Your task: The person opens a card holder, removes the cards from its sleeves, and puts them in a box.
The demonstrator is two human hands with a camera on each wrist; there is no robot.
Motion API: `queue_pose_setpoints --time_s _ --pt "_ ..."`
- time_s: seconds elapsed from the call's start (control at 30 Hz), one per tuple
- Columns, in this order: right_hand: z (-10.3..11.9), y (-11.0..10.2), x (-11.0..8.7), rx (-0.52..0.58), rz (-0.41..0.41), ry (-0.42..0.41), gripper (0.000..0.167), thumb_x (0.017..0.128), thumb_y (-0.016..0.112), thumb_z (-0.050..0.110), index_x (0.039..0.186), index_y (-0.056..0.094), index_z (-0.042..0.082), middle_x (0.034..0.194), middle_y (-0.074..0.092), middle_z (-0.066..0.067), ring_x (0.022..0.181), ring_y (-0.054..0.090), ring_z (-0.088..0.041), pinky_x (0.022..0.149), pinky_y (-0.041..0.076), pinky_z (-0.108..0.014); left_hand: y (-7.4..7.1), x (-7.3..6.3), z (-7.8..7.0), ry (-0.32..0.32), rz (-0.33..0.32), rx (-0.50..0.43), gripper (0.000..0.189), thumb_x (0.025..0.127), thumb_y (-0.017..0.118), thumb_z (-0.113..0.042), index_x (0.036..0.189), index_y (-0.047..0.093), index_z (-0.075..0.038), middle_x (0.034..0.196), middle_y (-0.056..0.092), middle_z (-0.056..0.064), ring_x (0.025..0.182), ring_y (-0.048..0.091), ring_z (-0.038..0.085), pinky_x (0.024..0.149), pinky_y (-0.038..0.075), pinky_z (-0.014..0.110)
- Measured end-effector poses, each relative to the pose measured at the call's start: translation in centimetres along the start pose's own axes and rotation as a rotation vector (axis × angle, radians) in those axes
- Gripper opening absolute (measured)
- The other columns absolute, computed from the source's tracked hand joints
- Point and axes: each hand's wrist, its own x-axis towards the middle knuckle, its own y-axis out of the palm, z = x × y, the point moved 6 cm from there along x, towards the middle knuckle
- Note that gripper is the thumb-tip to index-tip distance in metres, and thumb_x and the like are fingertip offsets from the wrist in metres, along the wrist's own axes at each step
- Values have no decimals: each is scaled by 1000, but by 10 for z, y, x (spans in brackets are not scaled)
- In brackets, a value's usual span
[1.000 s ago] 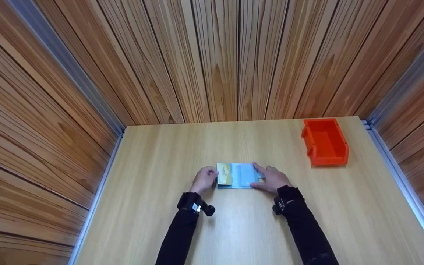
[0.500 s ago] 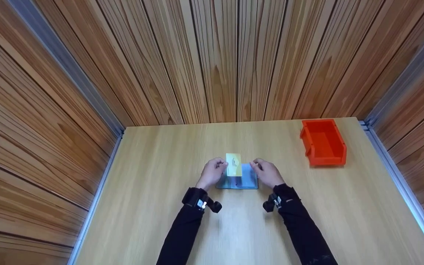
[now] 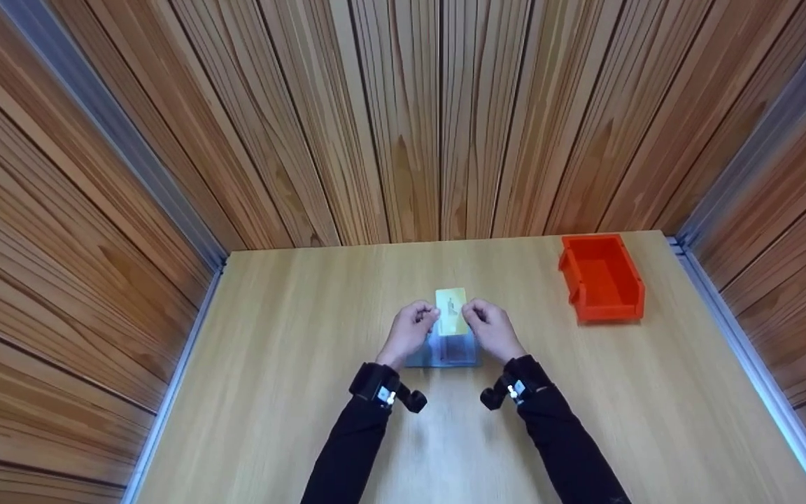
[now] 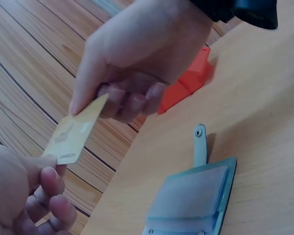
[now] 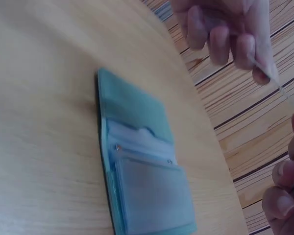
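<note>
A yellow card [image 3: 451, 311] is held upright between both hands, above the table. My left hand [image 3: 408, 332] pinches its left edge; my right hand [image 3: 492, 329] pinches the right edge. In the left wrist view, thumb and fingers of each hand grip opposite ends of the card [image 4: 73, 137]. Below it lies an open light-blue card holder [image 3: 445, 351], partly hidden by the card and hands in the head view. Clear sleeves [image 5: 154, 196] and a snap strap [image 4: 200, 147] show on the holder, which neither hand touches.
An orange-red plastic bin [image 3: 602, 278] stands at the back right of the light wooden table [image 3: 305, 308]. Wood-plank walls [image 3: 403, 140] rise behind and at both sides, with metal rails along the table's sides.
My left hand has lifted the card from the holder's left side and moved it right. My right hand has left the holder's right edge and now pinches the card too.
</note>
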Motion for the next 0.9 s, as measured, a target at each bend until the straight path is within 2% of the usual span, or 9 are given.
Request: queue_pose_setpoints --time_s 0.1,0.2,0.27,0.4,0.47,0.57,0.63,0.7,0.9 --pt "-1 0 -1 -32 -30 9 20 107 56 17 97 68 4 81 54 0 79 52 -18 71 42 -29 0 -1 4 13 -3 10 18 105 61 -21 98 68 -5 82 59 2 76 55 15 66 41 25" --pt "-6 -2 -1 -70 -39 33 20 107 56 17 98 69 5 83 54 -1 82 52 -18 73 42 -30 -1 -2 10 33 -19 78 17 104 63 -25 101 70 -9 84 60 -1 77 57 12 69 42 26" --pt "-9 -3 -1 -87 -38 46 20 107 56 18 98 68 5 83 54 0 81 51 -18 72 42 -30 -4 -2 14 61 -45 204 17 103 64 -28 103 71 -13 84 61 -5 76 57 10 69 42 26" --pt "-12 -9 1 -109 -56 34 21 106 59 17 89 65 5 76 50 2 74 49 -17 68 40 -29 -12 -3 20 152 -110 584 17 100 69 -30 111 74 -19 88 65 -5 78 57 12 66 42 28" --pt "-12 -14 1 -120 -62 34 22 106 59 17 88 64 5 74 49 2 72 48 -17 67 39 -29 -13 -5 23 189 -122 748 22 98 71 -30 117 73 -19 96 68 -1 85 60 16 71 46 33" --pt "-12 -24 2 -126 -65 58 22 107 57 19 92 65 5 76 50 1 73 49 -18 67 40 -30 -15 -7 33 196 -108 904 33 96 74 -30 126 71 -18 114 69 4 105 62 24 83 49 41" --pt "-13 -32 2 -132 -65 71 23 108 55 21 96 65 4 78 50 -1 74 50 -19 68 41 -31 -15 -9 40 180 -91 968 39 95 74 -32 132 69 -18 125 68 4 114 61 27 89 48 44" --pt "-14 -40 2 -133 -75 83 23 109 54 22 99 66 4 80 51 -2 75 51 -20 68 42 -31 -16 -11 46 173 -84 1007 44 94 75 -33 135 68 -19 130 66 5 118 59 28 90 46 44" --pt "-19 -73 2 -165 -97 114 30 110 50 29 110 66 4 88 53 -5 82 51 -23 72 42 -33 -14 -17 60 152 -73 1021 45 94 74 -33 136 67 -18 134 65 6 120 59 28 92 45 44"
